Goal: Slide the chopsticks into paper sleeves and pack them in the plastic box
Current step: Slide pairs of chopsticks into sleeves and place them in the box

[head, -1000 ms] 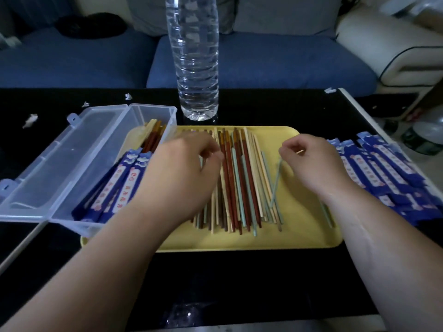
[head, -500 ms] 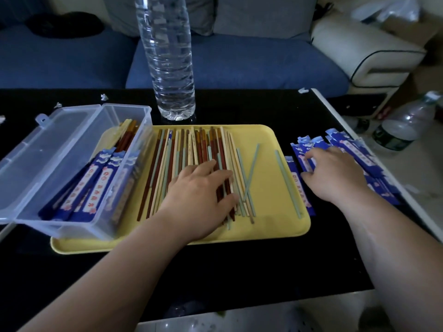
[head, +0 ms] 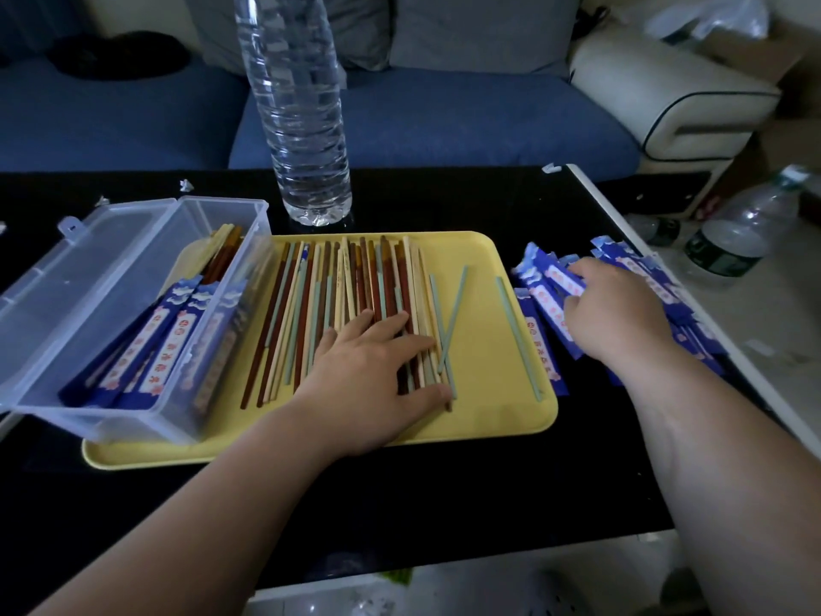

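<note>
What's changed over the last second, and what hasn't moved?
The right hand left the yellow tray and went right, onto the blue paper sleeves. The left hand slid down the loose chopsticks, now flat on them. Plastic box and water bottle stayed put.

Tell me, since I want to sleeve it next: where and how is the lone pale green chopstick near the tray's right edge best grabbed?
Probably at its near end, pinched from above by the right hand. The pale green chopstick lies flat and alone on the yellow tray, apart from the pile under the left hand, so bare tray flanks it. Its near end seems to rest by the raised rim.
</note>
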